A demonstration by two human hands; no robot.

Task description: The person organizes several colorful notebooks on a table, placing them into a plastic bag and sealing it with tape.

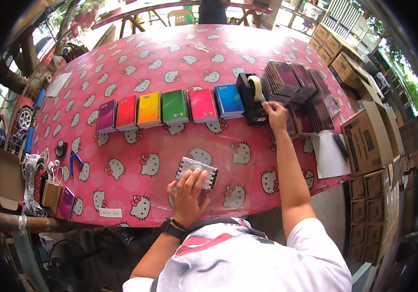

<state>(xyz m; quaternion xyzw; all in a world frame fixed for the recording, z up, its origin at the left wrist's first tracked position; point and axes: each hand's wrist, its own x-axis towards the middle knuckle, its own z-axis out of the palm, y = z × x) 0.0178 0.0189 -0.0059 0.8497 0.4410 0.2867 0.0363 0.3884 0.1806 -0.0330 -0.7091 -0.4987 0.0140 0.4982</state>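
My left hand lies with fingers stretched over a small spiral notebook in clear plastic, pressing it to the table near the front edge. Black coils show along its sides, and its cover looks whitish under the glare. Farther off to the right, my right hand is closed in a pinch at the cutting end of a black tape dispenser. A roll of pale tape sits in that dispenser. The bit of tape between my fingertips is too small to see clearly.
Several coloured spiral notebooks stand in a row left of the dispenser. Stacks of wrapped notebooks rise beside my right hand. Blue-handled pliers lie at the left. White paper and cardboard boxes are at the right.
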